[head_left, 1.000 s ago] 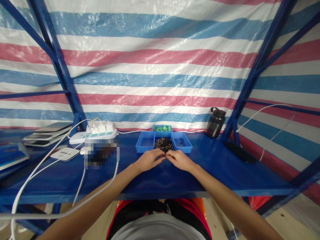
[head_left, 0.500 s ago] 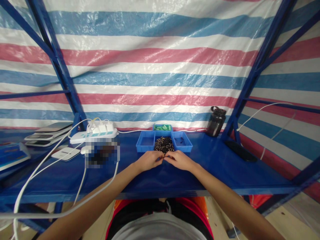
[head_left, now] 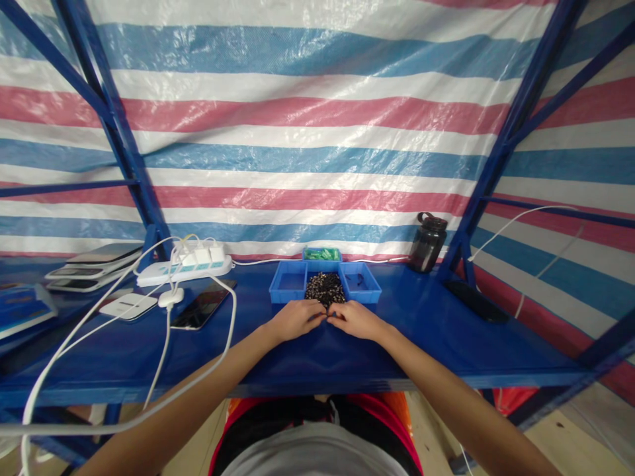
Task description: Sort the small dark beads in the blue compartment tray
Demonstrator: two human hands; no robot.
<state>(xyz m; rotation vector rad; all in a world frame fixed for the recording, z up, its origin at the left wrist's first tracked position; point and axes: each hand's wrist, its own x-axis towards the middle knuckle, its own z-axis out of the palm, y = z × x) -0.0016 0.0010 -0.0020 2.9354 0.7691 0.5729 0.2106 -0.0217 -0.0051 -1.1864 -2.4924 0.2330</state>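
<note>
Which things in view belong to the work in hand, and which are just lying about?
Apparently in the job:
small dark parts, beside the left hand and right hand
blue trays
perhaps green pieces

Apparently just lying about:
phone
dark bottle
power strip
white cables

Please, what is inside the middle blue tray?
The middle blue tray holds a heap of small dark and gold-toned pieces. The left hand and right hand hide the tray's near edge; the floor beneath is covered.
</note>
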